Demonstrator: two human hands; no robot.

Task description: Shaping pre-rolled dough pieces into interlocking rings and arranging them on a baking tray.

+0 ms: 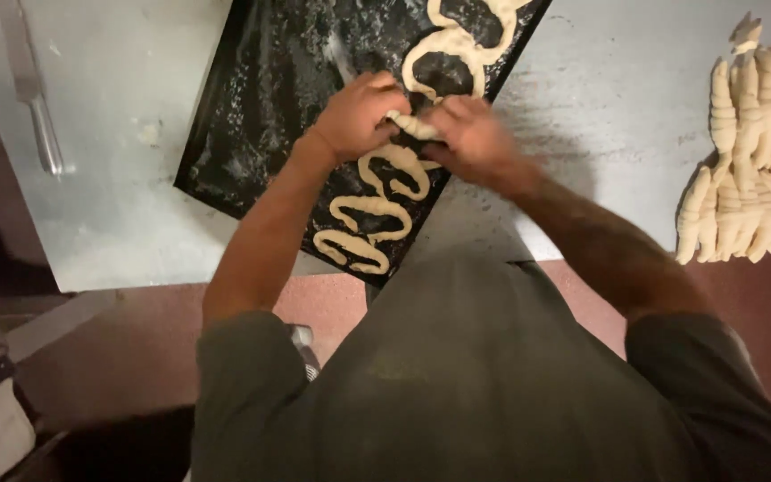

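Left hand point(354, 116) & right hand point(470, 134) both pinch one dough piece point(412, 125) between them, over the black tray point(252, 116). Bent dough ring point(393, 171) lies just below; raw rolls point(756, 170) well apart, at right.

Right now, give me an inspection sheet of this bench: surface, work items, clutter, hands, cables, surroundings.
Surface: pale worktop, dusted with flour.
Work items: black baking tray, floured, set at an angle; curved dough pieces lined along its right side; one dough piece between both hands.
Clutter: pile of rolled dough pieces at the right edge; knife at far left.
Hands: left hand and right hand both over the tray, each with a grip on the dough piece.
Cables: nothing seen.
Surroundings: reddish floor below the bench; person's dark green shirt fills the lower frame.
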